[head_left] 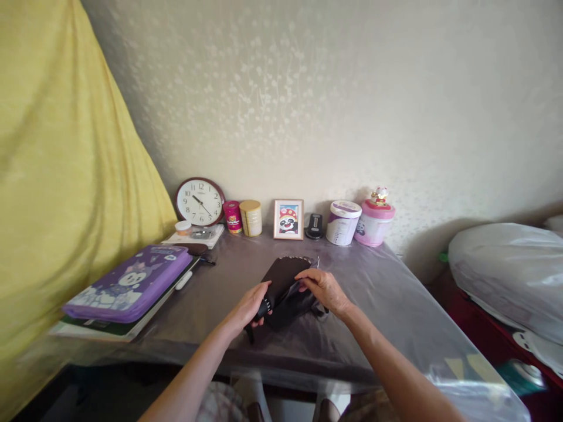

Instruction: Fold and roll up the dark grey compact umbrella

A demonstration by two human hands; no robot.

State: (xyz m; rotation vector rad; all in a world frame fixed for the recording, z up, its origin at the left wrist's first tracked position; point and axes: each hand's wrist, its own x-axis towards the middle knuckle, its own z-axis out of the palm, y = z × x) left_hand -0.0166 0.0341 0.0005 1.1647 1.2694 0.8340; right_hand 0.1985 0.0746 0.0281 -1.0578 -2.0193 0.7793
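Observation:
A black folding umbrella (284, 276), collapsed short with its cloth in loose flaps, is held just over the table in front of me. My left hand (253, 303) is wrapped round its handle end, where several pale rib tips show, and a dark strap hangs below. On the other side, my right hand (323, 288) pinches the edge of a cloth flap between thumb and fingers. More metal rib tips stick out along the umbrella's far edge. Part of the cloth under my right hand is hidden.
Left on the table (387, 316) lies a purple pencil case (132, 284) on books. Along the wall stand a clock (200, 202), a pink can (233, 217), a yellow can (251, 218), a panda picture frame (288, 220), a white tub (343, 224) and a pink tub (373, 225).

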